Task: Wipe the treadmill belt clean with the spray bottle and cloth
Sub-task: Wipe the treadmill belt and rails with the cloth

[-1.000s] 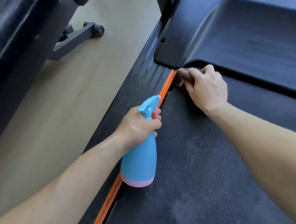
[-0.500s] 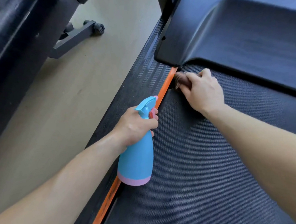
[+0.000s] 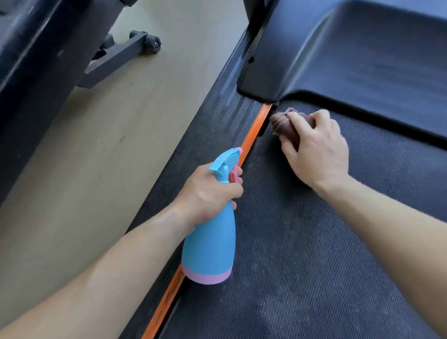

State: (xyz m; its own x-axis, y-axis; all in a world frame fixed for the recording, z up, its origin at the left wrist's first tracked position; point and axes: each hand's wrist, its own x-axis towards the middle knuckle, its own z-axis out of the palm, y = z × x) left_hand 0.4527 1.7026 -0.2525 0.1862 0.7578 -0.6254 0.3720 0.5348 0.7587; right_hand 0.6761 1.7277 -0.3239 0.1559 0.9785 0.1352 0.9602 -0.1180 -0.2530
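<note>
The right hand has drawn the bunched cloth slightly back from the motor cover. Nearest, the belt shows pale patches, probably still unwiped. The left hand clasps the spray bottle by its neck. Beyond it, the right hand's curled fingers press the cloth onto the belt's far corner.

- A gym or workout room is indicated by the black textured treadmill belt and its orange edge strip.
- A second black machine's wheeled foot is seen on smooth beige flooring.
</note>
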